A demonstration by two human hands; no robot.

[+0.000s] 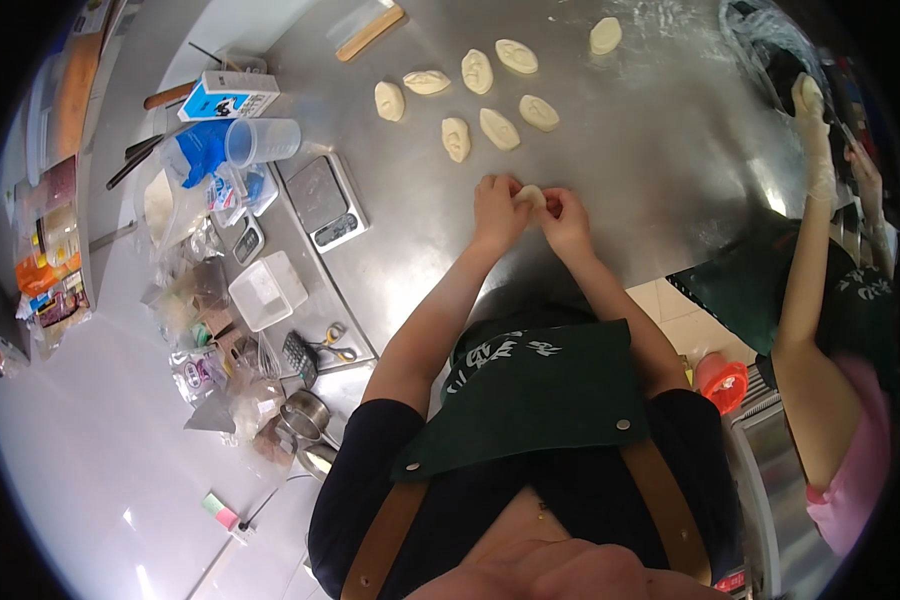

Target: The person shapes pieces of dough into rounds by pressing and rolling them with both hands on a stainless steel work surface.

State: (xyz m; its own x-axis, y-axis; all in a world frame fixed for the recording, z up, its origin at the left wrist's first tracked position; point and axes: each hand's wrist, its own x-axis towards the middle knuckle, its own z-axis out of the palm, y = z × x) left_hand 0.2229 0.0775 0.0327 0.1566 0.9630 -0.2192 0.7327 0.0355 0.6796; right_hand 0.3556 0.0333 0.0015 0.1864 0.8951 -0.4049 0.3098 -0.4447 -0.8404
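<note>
My left hand (499, 212) and my right hand (564, 214) pinch a small pale piece of dough (529, 196) between their fingertips, just above the steel table (630, 150). Beyond them lie several flattened oval dough pieces, among them one with a creased centre (476, 70) and a plain one (605, 36) farther right. A wooden stick (368, 32) rests at the far edge. To my left sits a digital scale (325, 200).
At left are a milk carton (228, 95), measuring jug (262, 141), white tub (267, 291), scissors (332, 346), pot (306, 412) and bags. At right, a co-worker's gloved hand (810, 105) holds something pale beside a plastic-covered container (760, 35). A red bucket (720, 383) stands below.
</note>
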